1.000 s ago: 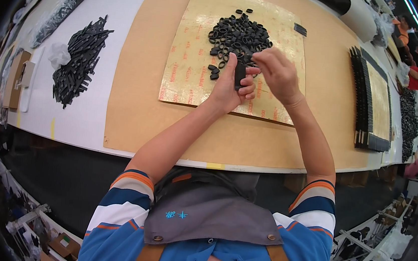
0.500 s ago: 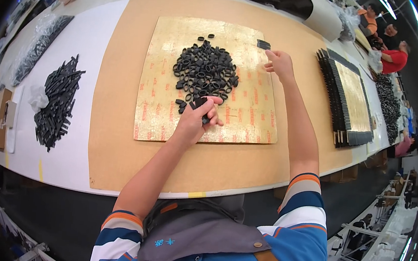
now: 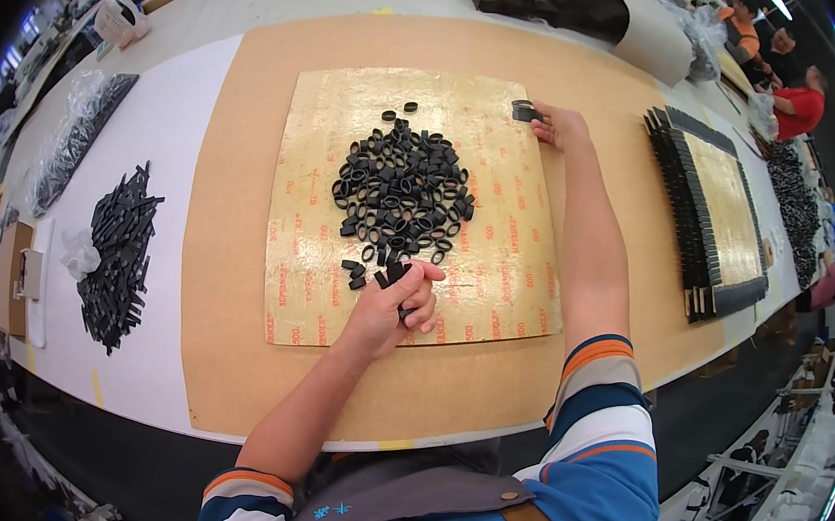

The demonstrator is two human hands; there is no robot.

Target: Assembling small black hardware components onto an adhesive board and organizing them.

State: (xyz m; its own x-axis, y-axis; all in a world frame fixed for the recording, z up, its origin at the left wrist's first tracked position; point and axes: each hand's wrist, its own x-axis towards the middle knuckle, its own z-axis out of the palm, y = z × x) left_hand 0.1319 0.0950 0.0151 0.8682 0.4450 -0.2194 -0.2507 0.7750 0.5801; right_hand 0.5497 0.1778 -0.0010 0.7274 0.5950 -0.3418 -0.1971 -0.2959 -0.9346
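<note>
A heap of small black oval loops lies on a yellowish board with red print. At the heap's near edge, my left hand is closed around several black loops, partly hidden by the fingers. My right hand reaches to the board's far right corner. Its thumb and fingers pinch a flat black loop at the board's edge, against a short row of like pieces there. A few loops lie apart from the heap.
To the left lie a pile of black strips and a clear plastic-wrapped bundle. At right stands a second board edged with rows of black pieces. A dark cloth lies at the back. People are at the far right.
The view has shifted, so the table sits lower. My right hand's fingers have come up to the black pieces at the board's corner and closed there. My left hand still holds its loops.
</note>
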